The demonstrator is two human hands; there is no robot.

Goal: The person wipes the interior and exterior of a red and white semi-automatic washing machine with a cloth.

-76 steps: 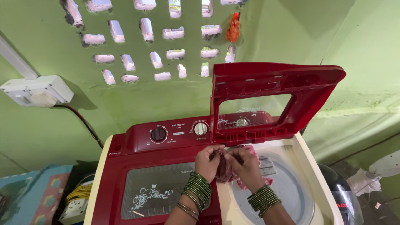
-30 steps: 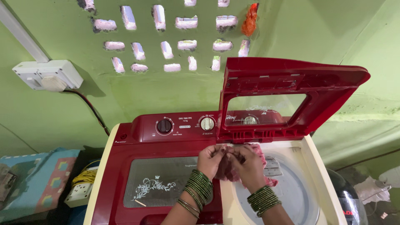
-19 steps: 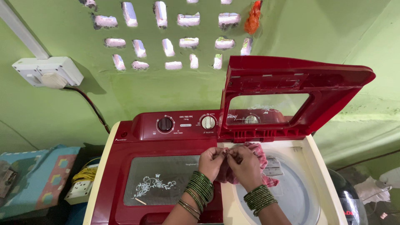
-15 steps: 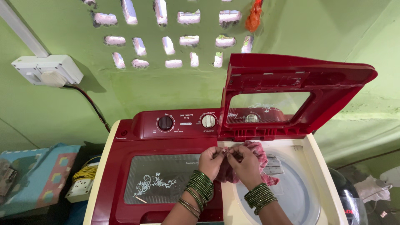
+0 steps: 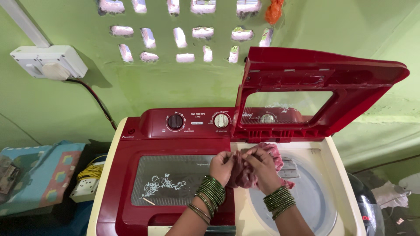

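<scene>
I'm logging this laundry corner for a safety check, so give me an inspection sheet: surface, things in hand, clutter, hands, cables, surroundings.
Surface: red and cream twin-tub washing machine; its red right-hand lid with clear window stands raised, the left lid with a floral print is shut.
Things in hand: crumpled pink-red cloth, held over the open right tub.
Clutter: nothing seen on the machine top.
Hands: left hand and right hand both grip the cloth; green bangles on both wrists.
Cables: black cable runs down from the white wall socket box; coiled yellow cord with white extension box on the left.
Surroundings: green wall with vent holes; patterned cushion.
</scene>
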